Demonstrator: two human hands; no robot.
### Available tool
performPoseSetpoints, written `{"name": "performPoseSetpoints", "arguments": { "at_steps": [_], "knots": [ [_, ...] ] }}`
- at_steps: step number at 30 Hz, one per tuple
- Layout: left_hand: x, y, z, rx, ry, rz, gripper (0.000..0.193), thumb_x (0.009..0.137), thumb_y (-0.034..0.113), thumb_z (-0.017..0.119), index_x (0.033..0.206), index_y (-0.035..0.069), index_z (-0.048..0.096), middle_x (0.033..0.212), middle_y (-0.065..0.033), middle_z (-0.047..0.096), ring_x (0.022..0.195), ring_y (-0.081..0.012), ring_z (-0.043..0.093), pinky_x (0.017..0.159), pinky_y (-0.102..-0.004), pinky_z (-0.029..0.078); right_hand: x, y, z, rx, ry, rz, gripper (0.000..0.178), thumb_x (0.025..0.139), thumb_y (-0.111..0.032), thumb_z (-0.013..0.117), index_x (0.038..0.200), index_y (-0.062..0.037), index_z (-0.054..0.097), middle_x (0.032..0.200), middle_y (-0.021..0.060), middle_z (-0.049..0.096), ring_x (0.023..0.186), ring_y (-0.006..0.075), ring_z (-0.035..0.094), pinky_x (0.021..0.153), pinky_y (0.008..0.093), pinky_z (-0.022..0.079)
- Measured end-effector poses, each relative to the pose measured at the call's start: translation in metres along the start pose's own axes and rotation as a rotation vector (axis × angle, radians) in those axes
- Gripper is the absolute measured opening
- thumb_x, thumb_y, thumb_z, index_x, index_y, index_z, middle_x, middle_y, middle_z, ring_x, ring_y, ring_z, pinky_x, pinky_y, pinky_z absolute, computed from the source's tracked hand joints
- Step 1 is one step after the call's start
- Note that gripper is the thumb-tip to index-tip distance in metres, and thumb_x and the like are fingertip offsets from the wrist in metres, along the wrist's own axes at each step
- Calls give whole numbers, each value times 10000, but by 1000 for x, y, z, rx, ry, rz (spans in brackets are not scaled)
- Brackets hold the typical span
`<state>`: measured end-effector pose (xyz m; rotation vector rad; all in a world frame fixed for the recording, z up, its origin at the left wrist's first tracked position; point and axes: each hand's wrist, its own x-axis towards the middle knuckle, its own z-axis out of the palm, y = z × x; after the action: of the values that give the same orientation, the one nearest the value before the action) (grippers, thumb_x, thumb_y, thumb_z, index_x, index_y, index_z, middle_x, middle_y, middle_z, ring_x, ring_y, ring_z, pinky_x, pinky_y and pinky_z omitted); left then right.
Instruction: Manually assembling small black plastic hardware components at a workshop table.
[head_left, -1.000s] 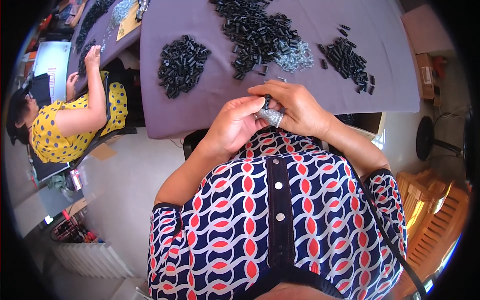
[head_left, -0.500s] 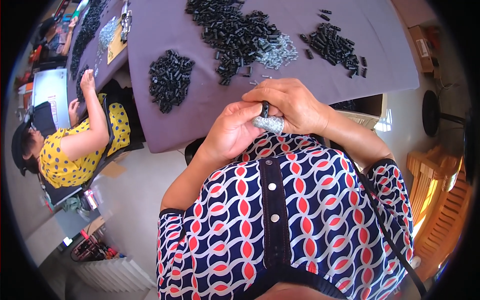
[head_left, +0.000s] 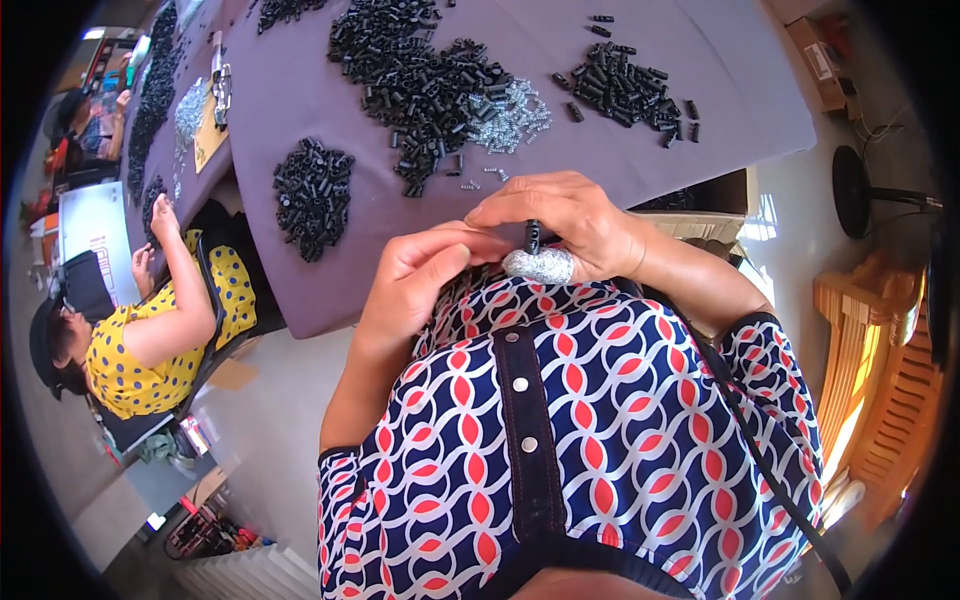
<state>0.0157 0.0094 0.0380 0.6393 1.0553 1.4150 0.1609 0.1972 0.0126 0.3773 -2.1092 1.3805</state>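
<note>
My right hand [head_left: 585, 225] grips a small black plastic tube-shaped part [head_left: 533, 238], which stands upright against the thumb. A silvery-grey wrapping [head_left: 540, 266] covers that thumb. Beside it, my left hand [head_left: 425, 268] has its fingers stretched toward the right hand and its thumb apart. Its fingertips are partly hidden, and no part shows in it. Both hands are in front of the table's near edge. Just beyond them, a few loose springs [head_left: 470, 185] lie near a heap of small metal springs [head_left: 512, 120] and a large heap of black parts [head_left: 425, 95].
A smaller black pile [head_left: 313, 197] lies left on the purple-grey tablecloth [head_left: 590, 165], another pile [head_left: 625, 90] right. Below the right edge stands a cardboard box [head_left: 735, 195]. A person in a yellow dotted top [head_left: 140, 355] sits at left. A wooden chair [head_left: 870, 390] stands at right.
My left hand has drawn back leftward from the black part, and its thumb has come off it. The right hand keeps hold of the part, now more exposed. The view has shifted slightly.
</note>
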Motion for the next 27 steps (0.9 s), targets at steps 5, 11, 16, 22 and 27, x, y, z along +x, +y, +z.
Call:
{"name": "performPoseSetpoints", "arguments": {
  "at_steps": [5,11,16,22,27],
  "knots": [
    [-9,-6,-27,509,422,154,209,990,55,581,1116,-65,698,1116,-94,696,992,-153,643,899,-281,504,1,-7,-8,-57,56,-52,417,904,-284,723,1147,43,637,1061,181,719,914,348,715,781,413,579],
    [-22,-41,-72,653,814,313,164,1000,73,591,1045,-41,700,1075,-71,699,857,-96,620,761,-235,501,9,-18,-17,-69,95,-116,439,826,-275,772,1125,22,650,1032,159,710,923,351,696,778,410,568],
    [-19,-44,-66,709,790,374,148,994,65,597,1030,-37,698,1056,-64,688,860,-92,603,752,-236,495,8,-26,-25,-86,80,-89,415,866,-273,744,1129,32,646,1042,165,715,902,352,702,782,416,571],
    [-18,-47,-66,722,774,412,128,974,18,595,996,-50,700,1035,-64,681,860,-103,598,780,-244,498,-11,-15,-47,-585,118,221,373,874,-132,729,1216,-22,627,1241,170,640,1161,362,609,995,424,496],
    [-17,-44,-65,814,714,455,110,957,12,613,981,-45,704,1005,-56,679,841,-87,590,735,-217,480,-53,30,-88,-1014,218,499,495,785,-13,692,1275,-54,625,1390,157,564,1371,406,438,1115,469,405]
  ]
}}
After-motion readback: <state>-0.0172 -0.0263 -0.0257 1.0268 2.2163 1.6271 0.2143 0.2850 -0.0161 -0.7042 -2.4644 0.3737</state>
